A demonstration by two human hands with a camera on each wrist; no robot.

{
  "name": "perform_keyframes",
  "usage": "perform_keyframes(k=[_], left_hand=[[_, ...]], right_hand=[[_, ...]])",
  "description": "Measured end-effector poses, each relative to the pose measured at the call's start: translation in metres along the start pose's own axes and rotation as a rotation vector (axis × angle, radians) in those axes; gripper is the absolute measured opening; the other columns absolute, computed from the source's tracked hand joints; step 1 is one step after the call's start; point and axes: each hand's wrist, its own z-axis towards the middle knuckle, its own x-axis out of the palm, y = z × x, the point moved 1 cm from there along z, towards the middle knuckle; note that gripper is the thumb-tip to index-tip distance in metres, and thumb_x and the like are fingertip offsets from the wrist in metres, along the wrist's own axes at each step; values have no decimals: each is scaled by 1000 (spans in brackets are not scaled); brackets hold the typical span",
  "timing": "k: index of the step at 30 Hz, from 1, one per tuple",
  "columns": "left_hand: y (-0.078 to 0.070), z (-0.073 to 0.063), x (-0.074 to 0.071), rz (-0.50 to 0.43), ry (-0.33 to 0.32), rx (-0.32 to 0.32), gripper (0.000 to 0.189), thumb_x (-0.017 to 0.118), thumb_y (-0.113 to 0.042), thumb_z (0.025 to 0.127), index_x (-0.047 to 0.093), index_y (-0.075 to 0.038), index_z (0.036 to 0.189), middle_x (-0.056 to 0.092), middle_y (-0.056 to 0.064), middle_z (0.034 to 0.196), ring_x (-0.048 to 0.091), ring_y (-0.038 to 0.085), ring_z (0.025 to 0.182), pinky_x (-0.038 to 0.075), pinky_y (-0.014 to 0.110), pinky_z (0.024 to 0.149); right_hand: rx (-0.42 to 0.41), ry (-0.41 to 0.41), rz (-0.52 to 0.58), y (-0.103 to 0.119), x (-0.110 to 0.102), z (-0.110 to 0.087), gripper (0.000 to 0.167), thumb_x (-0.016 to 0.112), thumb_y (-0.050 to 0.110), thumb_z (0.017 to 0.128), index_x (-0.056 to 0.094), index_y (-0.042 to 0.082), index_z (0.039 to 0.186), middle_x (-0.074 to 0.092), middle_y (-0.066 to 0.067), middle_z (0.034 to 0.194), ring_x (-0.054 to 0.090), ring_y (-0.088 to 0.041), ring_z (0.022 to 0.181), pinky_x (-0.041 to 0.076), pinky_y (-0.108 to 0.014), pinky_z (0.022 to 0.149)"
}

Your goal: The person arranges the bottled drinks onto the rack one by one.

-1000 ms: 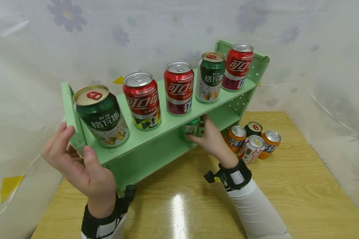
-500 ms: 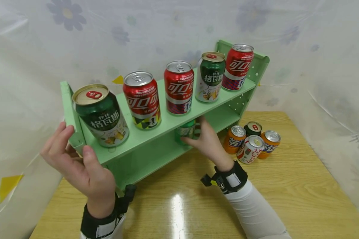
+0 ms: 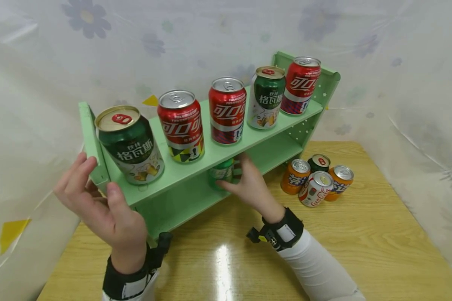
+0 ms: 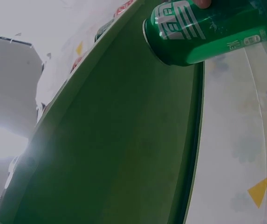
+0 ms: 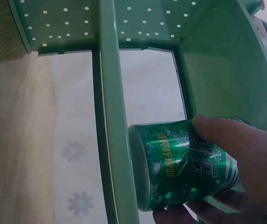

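Note:
My right hand (image 3: 251, 184) grips a green soda can (image 3: 221, 172) inside the lower tier of the light green two-tier shelf (image 3: 188, 177). In the right wrist view, the thumb lies across the upper side of the can (image 5: 184, 163) and fingers reach beneath it. The can's base is at the lower board, touching or very near it. A fingertip shows on the same can (image 4: 208, 32) in the left wrist view. At the shelf's left end, my left hand (image 3: 105, 209) is beside the side panel with loosely bent fingers; whether it touches is unclear.
Along the upper tier stand a near green-and-white can (image 3: 132, 146), red cola cans (image 3: 181, 125) and another green-and-white can (image 3: 266, 98). Right of the shelf, orange cans (image 3: 295, 176), a white cola can (image 3: 316, 189) and a dark can (image 3: 319, 162) cluster on the wooden table (image 3: 380, 234).
My right hand has slid the green can leftward along the lower tier, away from the shelf's right end. My left hand stays at the left end.

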Motion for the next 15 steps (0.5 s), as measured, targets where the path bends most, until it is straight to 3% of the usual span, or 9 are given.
perform_keyframes(k=[15], left_hand=[[0,0,0,-3,-2,3,36,40,1,81,55,13,111,48,18,120,44,35,129,38,33,103]], right_hand=[[-62,35,22,11,25,-3,86,88,16,79,39,7,150,55,-17,135,63,-33,115,60,-37,88]])
